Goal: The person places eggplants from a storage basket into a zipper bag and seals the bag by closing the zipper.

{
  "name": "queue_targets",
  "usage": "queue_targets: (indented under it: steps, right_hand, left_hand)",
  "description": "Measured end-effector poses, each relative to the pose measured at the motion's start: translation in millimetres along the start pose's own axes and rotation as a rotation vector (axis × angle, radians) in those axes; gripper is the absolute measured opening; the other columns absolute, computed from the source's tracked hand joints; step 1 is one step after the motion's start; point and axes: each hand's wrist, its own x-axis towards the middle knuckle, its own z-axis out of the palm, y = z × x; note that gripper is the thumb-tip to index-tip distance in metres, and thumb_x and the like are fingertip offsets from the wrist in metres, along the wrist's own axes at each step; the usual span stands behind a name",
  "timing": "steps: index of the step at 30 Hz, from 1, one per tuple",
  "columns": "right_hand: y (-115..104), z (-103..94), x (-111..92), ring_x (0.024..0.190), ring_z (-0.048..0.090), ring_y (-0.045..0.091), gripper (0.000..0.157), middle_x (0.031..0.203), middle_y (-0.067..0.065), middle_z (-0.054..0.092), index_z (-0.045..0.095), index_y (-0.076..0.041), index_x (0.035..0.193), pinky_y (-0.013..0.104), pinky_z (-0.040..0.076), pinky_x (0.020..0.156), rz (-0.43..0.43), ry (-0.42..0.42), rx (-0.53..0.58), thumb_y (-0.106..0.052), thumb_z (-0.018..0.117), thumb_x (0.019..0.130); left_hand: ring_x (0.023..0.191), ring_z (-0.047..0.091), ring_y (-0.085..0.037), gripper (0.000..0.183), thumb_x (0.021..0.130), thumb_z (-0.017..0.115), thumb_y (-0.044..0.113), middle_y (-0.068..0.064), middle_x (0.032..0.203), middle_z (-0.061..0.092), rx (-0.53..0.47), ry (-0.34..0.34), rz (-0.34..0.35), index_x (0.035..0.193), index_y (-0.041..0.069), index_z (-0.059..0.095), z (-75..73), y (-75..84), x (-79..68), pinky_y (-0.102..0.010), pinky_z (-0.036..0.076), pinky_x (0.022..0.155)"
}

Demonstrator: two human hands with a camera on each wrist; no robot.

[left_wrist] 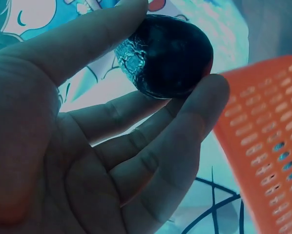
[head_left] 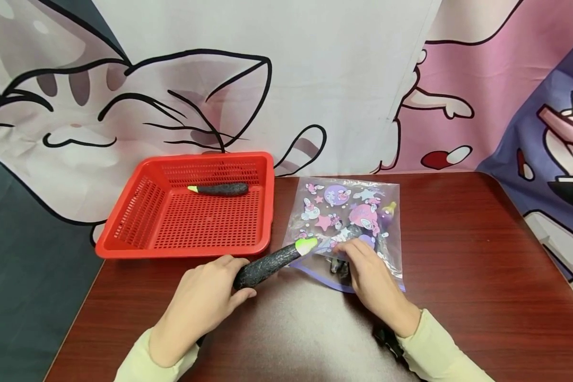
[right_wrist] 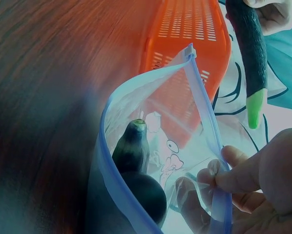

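My left hand [head_left: 202, 300] grips a cucumber [head_left: 269, 265], long, near-black and rough-skinned, with a bright green tip pointing right toward the bag. In the left wrist view, fingers and thumb curl round the cucumber's blunt end [left_wrist: 173, 56]. With thumb and fingers my right hand [head_left: 374, 278] pinches the purple-edged rim of a clear printed zip bag [head_left: 310, 228]. The bag's mouth gapes in the right wrist view. Inside it lie dark rounded vegetables [right_wrist: 132, 146] and a small purple one with a yellow-green stem [head_left: 388, 212].
Left of the bag stands a red plastic basket [head_left: 267, 212] with another dark, green-tipped vegetable [head_left: 224, 189] inside. Both rest on a brown wooden table [head_left: 463, 265]. Behind it hangs a cartoon-printed cloth [head_left: 344, 79].
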Motion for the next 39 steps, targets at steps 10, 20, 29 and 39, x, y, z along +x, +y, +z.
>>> queue_targets:
  steps: [10, 20, 29, 39]
  right_hand:
    - [0, -1.7, 1, 0.093, 0.06, 0.019, 0.038, 0.101, 0.005, 0.062, 0.065, -0.001, 0.109, 0.032, 0.05, 0.081, 0.004, 0.003, -0.01, 0.023, 0.054, 0.081]
    - [-1, -2.9, 3, 0.093, 0.06, 0.019, 0.04, 0.102, 0.006, 0.063, 0.065, -0.001, 0.109, 0.031, 0.05, 0.082, -0.017, 0.031, 0.0, 0.024, 0.054, 0.079]
    - [-2, -3.4, 3, 0.093, 0.06, 0.019, 0.039, 0.102, 0.005, 0.063, 0.065, -0.001, 0.108, 0.031, 0.05, 0.081, -0.003, 0.02, -0.005, 0.024, 0.055, 0.081]
    - [-2, -5.4, 4, 0.095, 0.061, 0.019, 0.041, 0.103, 0.004, 0.064, 0.065, -0.002, 0.108, 0.032, 0.05, 0.082, 0.005, 0.027, 0.0, 0.026, 0.055, 0.079]
  left_hand:
    - [0.076, 0.066, -0.016, 0.042, 0.073, 0.089, 0.038, 0.004, 0.091, 0.068, -0.029, -0.051, 0.014, 0.104, 0.015, 0.072, 14.5, 7.9, -5.1, -0.037, 0.049, 0.056]
    - [0.07, 0.065, -0.017, 0.038, 0.074, 0.087, 0.04, 0.006, 0.082, 0.062, -0.045, -0.104, 0.043, 0.097, 0.015, 0.071, 32.4, 16.3, -6.8, -0.035, 0.045, 0.052]
    - [0.061, 0.062, -0.019, 0.039, 0.072, 0.087, 0.044, 0.005, 0.072, 0.056, -0.021, -0.081, 0.044, 0.083, 0.014, 0.066, 44.5, 20.5, -6.9, -0.035, 0.041, 0.046]
    - [0.059, 0.062, -0.022, 0.038, 0.074, 0.085, 0.047, 0.004, 0.07, 0.058, -0.041, -0.077, 0.045, 0.083, 0.015, 0.067, 49.2, 30.5, -2.3, -0.036, 0.041, 0.046]
